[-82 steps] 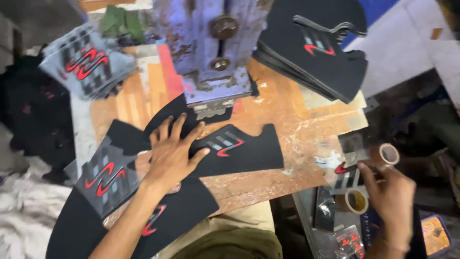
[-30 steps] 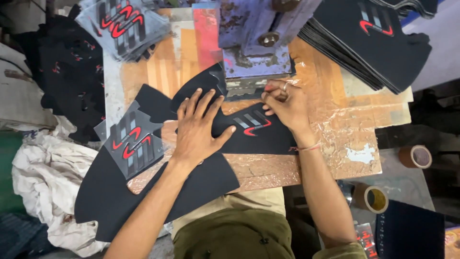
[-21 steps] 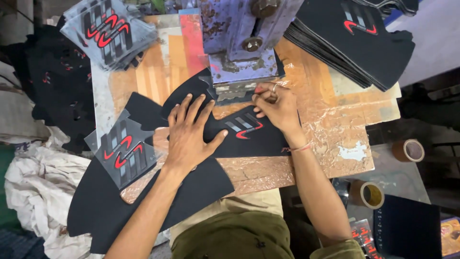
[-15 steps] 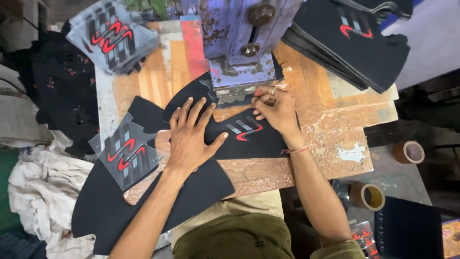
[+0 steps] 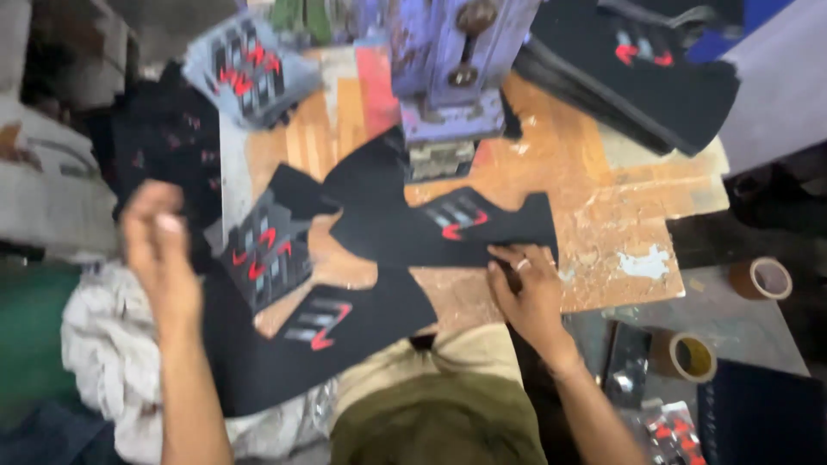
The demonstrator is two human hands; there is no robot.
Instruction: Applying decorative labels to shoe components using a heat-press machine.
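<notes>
The left hand [image 5: 155, 250] is raised at the left above a heap of black pieces [image 5: 164, 146]; it is blurred, so whether it grips anything cannot be told. A black cut piece with a red and grey mark [image 5: 448, 228] lies flat on the worn wooden table [image 5: 603, 207], just below the purple press [image 5: 448, 77]. The right hand [image 5: 530, 288] rests spread and flat on that piece's lower edge, gripping nothing. Two tape rolls [image 5: 689, 355] sit further right.

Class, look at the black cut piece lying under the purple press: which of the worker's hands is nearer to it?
Right. The right hand rests its fingertips on the lower edge of the black piece under the press. The left hand is raised well off to the left, apart from it.
</notes>
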